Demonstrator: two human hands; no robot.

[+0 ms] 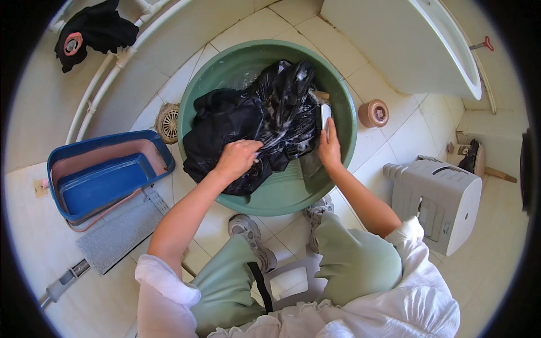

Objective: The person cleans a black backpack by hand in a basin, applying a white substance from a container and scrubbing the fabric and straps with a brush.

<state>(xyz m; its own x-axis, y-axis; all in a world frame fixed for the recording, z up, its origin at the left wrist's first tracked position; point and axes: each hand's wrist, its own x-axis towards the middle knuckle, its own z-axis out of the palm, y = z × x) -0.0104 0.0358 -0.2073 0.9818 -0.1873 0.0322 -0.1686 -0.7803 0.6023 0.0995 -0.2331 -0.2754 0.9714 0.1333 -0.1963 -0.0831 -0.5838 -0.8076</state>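
A large round green basin [211,63] stands on the tiles in front of my feet. In it lies a heap of wet black clothing [228,114], with white suds on its middle and right side. My left hand [240,157] grips a fold at the near side of the cloth. Against the basin's right inner wall, my right hand [330,145] holds a white oblong object [325,115], perhaps a scrubbing brush; its underside is hidden. Just beyond it is a small tan piece [322,95], partly covered. Green ridges [277,184] show below the clothing.
On the left are a blue folding bucket [105,181], a grey flat mop [120,236] and a round drain cover [169,122]. To the right stand a pinkish-brown tub [373,113] and a grey plastic stool [435,203]. Black cloth [95,31] hangs on white pipes [105,84].
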